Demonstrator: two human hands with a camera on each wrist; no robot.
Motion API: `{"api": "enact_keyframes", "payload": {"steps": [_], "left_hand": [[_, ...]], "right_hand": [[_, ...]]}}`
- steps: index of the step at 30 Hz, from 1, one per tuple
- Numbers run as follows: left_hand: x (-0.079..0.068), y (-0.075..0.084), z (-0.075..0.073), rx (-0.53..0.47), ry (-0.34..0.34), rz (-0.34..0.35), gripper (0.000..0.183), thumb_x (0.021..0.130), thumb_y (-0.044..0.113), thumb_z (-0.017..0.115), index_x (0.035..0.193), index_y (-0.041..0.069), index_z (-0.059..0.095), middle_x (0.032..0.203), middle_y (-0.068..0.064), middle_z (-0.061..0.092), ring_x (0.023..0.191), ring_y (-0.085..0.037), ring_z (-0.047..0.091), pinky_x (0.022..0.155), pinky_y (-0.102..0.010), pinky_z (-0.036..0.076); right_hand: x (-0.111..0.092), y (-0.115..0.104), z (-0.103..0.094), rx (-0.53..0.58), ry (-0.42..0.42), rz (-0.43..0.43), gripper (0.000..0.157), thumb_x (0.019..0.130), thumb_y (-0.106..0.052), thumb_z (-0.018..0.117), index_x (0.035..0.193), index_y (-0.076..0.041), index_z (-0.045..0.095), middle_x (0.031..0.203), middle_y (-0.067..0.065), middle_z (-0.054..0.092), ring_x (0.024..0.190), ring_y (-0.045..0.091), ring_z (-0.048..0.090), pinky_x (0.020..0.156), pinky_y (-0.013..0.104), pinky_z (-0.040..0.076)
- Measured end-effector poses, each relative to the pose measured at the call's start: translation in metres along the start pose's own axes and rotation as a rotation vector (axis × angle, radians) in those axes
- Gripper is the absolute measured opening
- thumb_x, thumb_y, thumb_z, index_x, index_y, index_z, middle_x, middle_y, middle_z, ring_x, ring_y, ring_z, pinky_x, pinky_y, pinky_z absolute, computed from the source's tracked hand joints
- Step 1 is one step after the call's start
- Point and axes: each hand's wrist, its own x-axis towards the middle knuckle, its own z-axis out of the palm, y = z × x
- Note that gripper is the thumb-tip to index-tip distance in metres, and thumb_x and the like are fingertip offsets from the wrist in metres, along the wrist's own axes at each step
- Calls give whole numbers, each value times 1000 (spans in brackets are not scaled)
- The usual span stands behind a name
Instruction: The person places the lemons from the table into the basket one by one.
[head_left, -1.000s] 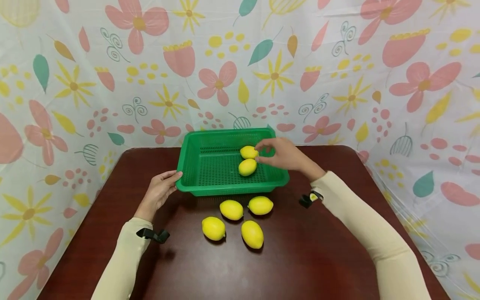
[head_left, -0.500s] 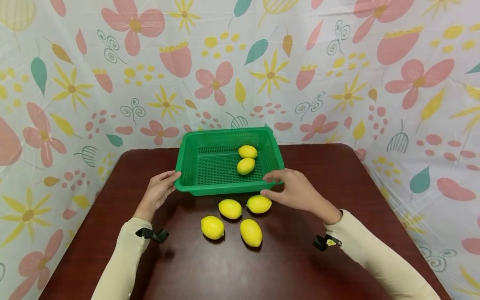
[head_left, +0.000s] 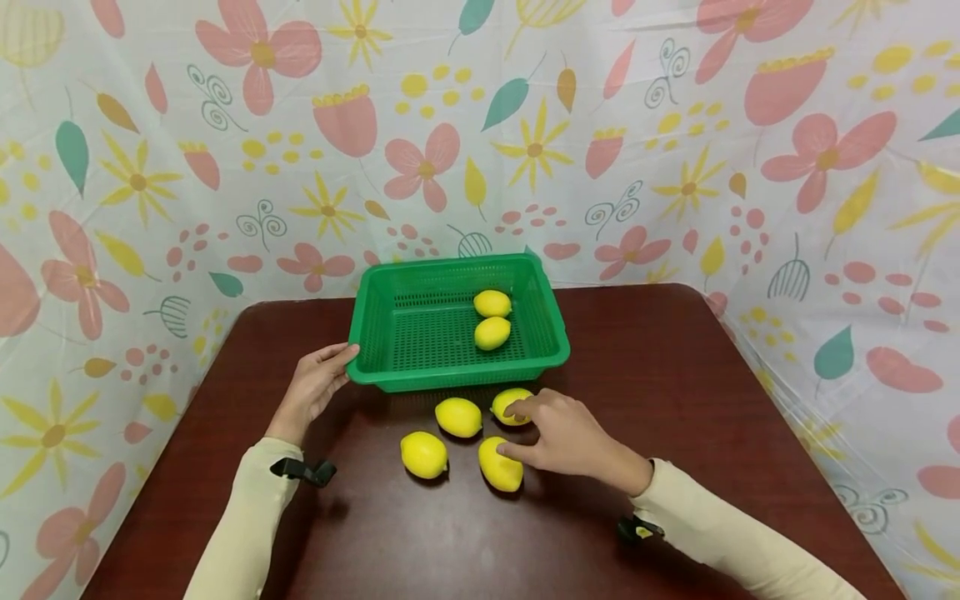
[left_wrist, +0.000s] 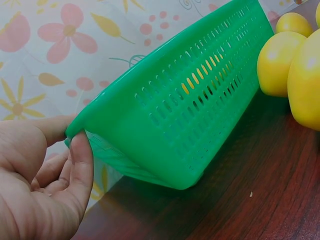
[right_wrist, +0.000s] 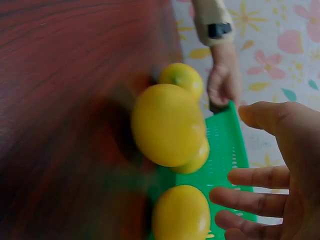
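My left hand (head_left: 313, 385) pinches the rim at the near left corner of a green plastic basket (head_left: 442, 377); the left wrist view shows thumb and fingers on that rim. Inside the basket, toward its right, lie two lemons, a far lemon (head_left: 492, 303) and a near lemon (head_left: 492, 333). My right hand (head_left: 567, 433) hovers with spread fingers over the loose lemons in front of the basket. Its thumb overlaps the front right lemon (head_left: 499, 467) and its fingers partly cover the back right lemon (head_left: 510, 406). In the right wrist view the hand (right_wrist: 280, 185) holds nothing.
Two more lemons lie to the left of the right hand, a back one (head_left: 458, 417) and a front one (head_left: 423, 455). All rest on a dark reddish-brown table (head_left: 420, 542). A flower-printed cloth (head_left: 450, 125) hangs behind the table and along its sides.
My right hand has come out of the basket, moved toward me past its right front corner, and now sits above the loose lemons. The left hand has kept its hold on the rim.
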Motion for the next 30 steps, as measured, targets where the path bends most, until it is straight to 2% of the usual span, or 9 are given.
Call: {"api": "enact_keyframes", "payload": {"steps": [5, 10, 14, 16, 24, 30], "left_hand": [[0, -1, -1, 18, -1, -11, 72, 99, 35, 70, 154, 0, 39, 116, 5, 61, 95, -2, 65, 82, -17, 54], [-1, 0, -1, 32, -8, -13, 73, 99, 36, 69, 156, 3, 38, 121, 5, 58, 95, -2, 63, 82, -17, 54], [-1, 1, -1, 30, -9, -12, 72, 100, 35, 69, 156, 3, 38, 120, 5, 57, 94, -2, 63, 82, -17, 54], [-1, 1, -1, 32, -13, -7, 72, 100, 36, 69, 156, 3, 38, 120, 5, 57, 94, -2, 63, 82, -18, 54], [0, -1, -1, 35, -7, -2, 71, 100, 36, 69, 154, 1, 40, 118, 5, 58, 91, -2, 63, 83, -20, 54], [1, -1, -2, 29, -4, 4, 71, 100, 36, 69, 154, 1, 40, 116, 5, 58, 91, -3, 63, 83, -21, 54]], "right_hand": [[-2, -5, 11, -67, 10, -11, 55, 87, -65, 71, 109, -14, 77, 100, -2, 74, 83, 13, 59, 62, 29, 52], [-2, -9, 18, -67, -6, 7, 59, 84, -65, 75, 110, -12, 76, 95, -1, 74, 79, 11, 59, 60, 29, 51], [-3, -11, 25, -77, -36, 27, 60, 79, -68, 78, 109, -15, 76, 88, -4, 72, 75, 9, 59, 58, 27, 49], [-4, -12, 28, -86, -40, 35, 59, 76, -68, 80, 108, -18, 76, 90, -5, 73, 76, 9, 62, 58, 28, 50], [-7, -15, 34, 7, -123, 74, 49, 74, -57, 85, 110, -25, 73, 99, -8, 71, 82, 10, 62, 57, 28, 48], [-7, -15, 34, 36, -130, 82, 47, 75, -53, 86, 112, -27, 73, 102, -7, 71, 85, 10, 62, 61, 29, 49]]}}
